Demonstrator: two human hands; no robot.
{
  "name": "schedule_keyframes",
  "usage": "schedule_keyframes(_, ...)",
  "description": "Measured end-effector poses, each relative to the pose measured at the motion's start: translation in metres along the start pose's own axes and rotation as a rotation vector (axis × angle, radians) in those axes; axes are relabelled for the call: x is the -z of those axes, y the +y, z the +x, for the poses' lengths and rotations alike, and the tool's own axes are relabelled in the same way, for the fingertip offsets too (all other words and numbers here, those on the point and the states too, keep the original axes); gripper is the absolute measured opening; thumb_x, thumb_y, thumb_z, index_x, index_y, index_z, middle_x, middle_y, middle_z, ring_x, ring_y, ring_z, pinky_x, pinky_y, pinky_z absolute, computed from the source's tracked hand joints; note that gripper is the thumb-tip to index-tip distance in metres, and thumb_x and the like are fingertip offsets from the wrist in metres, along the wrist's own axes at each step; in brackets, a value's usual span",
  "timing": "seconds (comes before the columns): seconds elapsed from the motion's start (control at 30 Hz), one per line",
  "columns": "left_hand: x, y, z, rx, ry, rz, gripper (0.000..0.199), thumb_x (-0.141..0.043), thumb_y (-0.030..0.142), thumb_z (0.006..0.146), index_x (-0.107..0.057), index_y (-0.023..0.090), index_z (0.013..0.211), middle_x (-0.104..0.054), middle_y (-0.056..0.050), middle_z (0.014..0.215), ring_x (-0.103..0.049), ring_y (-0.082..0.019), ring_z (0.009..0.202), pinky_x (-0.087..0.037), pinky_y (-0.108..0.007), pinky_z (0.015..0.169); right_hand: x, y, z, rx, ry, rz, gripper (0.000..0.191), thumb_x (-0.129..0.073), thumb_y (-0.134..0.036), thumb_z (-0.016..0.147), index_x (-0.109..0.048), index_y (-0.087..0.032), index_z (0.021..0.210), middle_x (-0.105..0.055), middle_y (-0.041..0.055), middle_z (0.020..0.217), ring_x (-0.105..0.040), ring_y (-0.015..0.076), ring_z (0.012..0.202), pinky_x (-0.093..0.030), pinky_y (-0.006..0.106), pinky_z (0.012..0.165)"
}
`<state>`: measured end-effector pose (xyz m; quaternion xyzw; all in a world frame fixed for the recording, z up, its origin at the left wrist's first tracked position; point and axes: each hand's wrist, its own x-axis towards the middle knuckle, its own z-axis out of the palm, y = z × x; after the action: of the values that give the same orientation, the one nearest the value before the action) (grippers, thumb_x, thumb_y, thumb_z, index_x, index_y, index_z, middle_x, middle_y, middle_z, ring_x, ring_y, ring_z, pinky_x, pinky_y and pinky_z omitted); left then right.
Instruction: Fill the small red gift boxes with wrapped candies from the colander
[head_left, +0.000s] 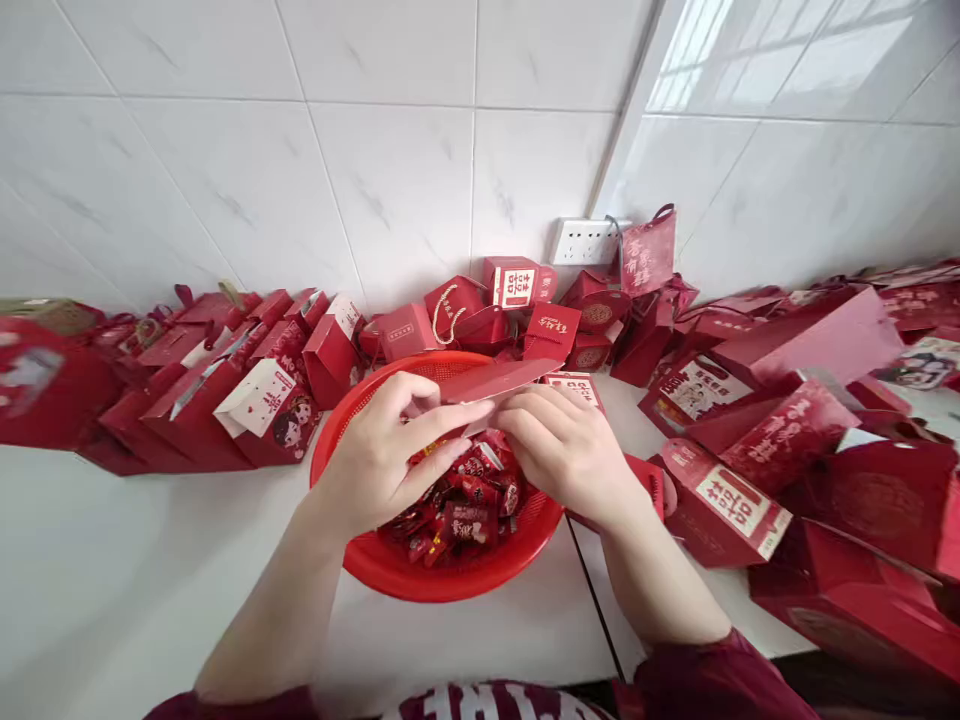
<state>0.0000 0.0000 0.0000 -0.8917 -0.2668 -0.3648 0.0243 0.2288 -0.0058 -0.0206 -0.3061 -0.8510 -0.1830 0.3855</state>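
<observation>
Both hands are over a red plastic basket that holds many red-wrapped sweets. Between them is a red folded card box, seen nearly edge-on. My left hand grips the box's left part, thumb and fingers at its near edge. My right hand has its fingers curled on the right part of the same box, close to the left fingertips. The undersides of the fingers and the lower part of the box are partly hidden.
Upright red gift boxes stand in a row at left. More red boxes lie piled at right, and several small ones sit behind the basket. A white power strip rests against the tiled wall.
</observation>
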Motion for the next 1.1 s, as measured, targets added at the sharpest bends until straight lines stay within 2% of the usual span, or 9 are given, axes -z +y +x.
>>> schedule_keyframes(0.1,0.002,-0.006,0.001,0.111,-0.042,0.113,0.028,-0.061,0.028,0.095,-0.065,0.021,0.122,-0.050,-0.009,0.110,-0.056,-0.022,0.104,-0.051,-0.038,0.090,-0.014,-0.004,0.003,0.030,-0.011,-0.004,0.020,-0.046,-0.006,0.098,-0.061,-0.015,0.089,-0.069,0.0055,0.083,-0.057,0.0172,0.075,-0.043,0.031,0.065)
schedule_keyframes(0.23,0.006,-0.008,0.001,0.195,-0.122,0.188,0.042,-0.068,0.044,0.089,-0.061,0.023,0.125,-0.041,-0.013,0.145,-0.044,-0.032,0.134,-0.044,-0.046,0.108,-0.028,-0.007,0.004,0.088,0.012,0.031,0.018,-0.047,-0.007,0.098,-0.060,-0.016,0.089,-0.070,0.0035,0.085,-0.059,0.0164,0.077,-0.043,0.031,0.065)
schedule_keyframes(0.37,0.004,-0.011,-0.002,0.269,-0.140,0.142,0.044,-0.065,0.036,0.092,-0.051,0.027,0.133,-0.058,-0.004,0.138,-0.058,-0.022,0.125,-0.049,-0.034,0.104,-0.034,-0.004,0.003,0.092,0.066,0.065,0.015,-0.051,-0.005,0.095,-0.061,-0.015,0.103,-0.072,0.0063,0.098,-0.064,0.0195,0.090,-0.047,0.032,0.071)
schedule_keyframes(0.53,0.011,-0.020,-0.007,0.422,-0.084,0.259,0.073,-0.070,0.026,0.087,-0.034,0.029,0.151,-0.062,-0.003,0.138,-0.067,-0.025,0.111,-0.054,-0.034,0.089,-0.034,0.009,0.006,-0.139,-0.004,0.141,0.020,-0.051,-0.014,0.098,-0.061,-0.016,0.116,-0.065,0.0123,0.121,-0.063,0.0224,0.106,-0.051,0.034,0.082)
schedule_keyframes(0.6,0.021,-0.026,-0.009,0.415,-0.052,0.285,0.068,-0.067,0.023,0.088,-0.038,0.029,0.149,-0.062,-0.002,0.138,-0.066,-0.024,0.112,-0.052,-0.033,0.091,-0.037,0.014,0.008,-0.195,-0.111,0.223,0.018,-0.048,-0.019,0.101,-0.061,-0.017,0.112,-0.065,0.0113,0.118,-0.063,0.0211,0.105,-0.051,0.032,0.084)
schedule_keyframes(0.8,0.040,-0.040,-0.014,0.323,-0.114,0.277,0.049,-0.050,0.019,0.099,-0.048,0.031,0.146,-0.065,-0.001,0.128,-0.064,-0.019,0.110,-0.048,-0.030,0.092,-0.075,0.027,0.023,-0.160,-0.804,0.278,0.019,-0.045,-0.015,0.099,-0.064,-0.018,0.104,-0.070,0.0091,0.108,-0.066,0.0215,0.099,-0.047,0.030,0.079)
schedule_keyframes(0.87,0.041,-0.042,-0.014,0.321,-0.106,0.277,0.048,-0.048,0.019,0.100,-0.048,0.033,0.146,-0.064,-0.001,0.127,-0.064,-0.018,0.109,-0.048,-0.030,0.092,-0.094,0.027,0.027,-0.141,-0.903,0.278,0.020,-0.048,-0.009,0.094,-0.066,-0.015,0.100,-0.071,0.0121,0.106,-0.068,0.0237,0.096,-0.048,0.030,0.076)
schedule_keyframes(0.97,0.040,-0.044,-0.017,0.341,-0.052,0.326,0.047,-0.045,0.019,0.101,-0.051,0.036,0.144,-0.061,-0.001,0.131,-0.064,-0.019,0.111,-0.049,-0.032,0.095,-0.119,0.026,0.030,-0.129,-1.010,0.274,0.029,-0.051,-0.004,0.089,-0.063,-0.011,0.114,-0.069,0.0182,0.114,-0.068,0.0267,0.100,-0.048,0.031,0.077)
schedule_keyframes(1.1,0.043,-0.047,-0.021,0.355,-0.033,0.332,0.039,-0.046,0.022,0.101,-0.062,0.036,0.133,-0.058,-0.001,0.136,-0.064,-0.019,0.111,-0.048,-0.034,0.100,-0.132,0.023,0.028,-0.163,-1.095,0.285,0.047,-0.067,-0.020,0.085,-0.056,-0.010,0.129,-0.067,0.0197,0.121,-0.067,0.0277,0.103,-0.049,0.030,0.077)
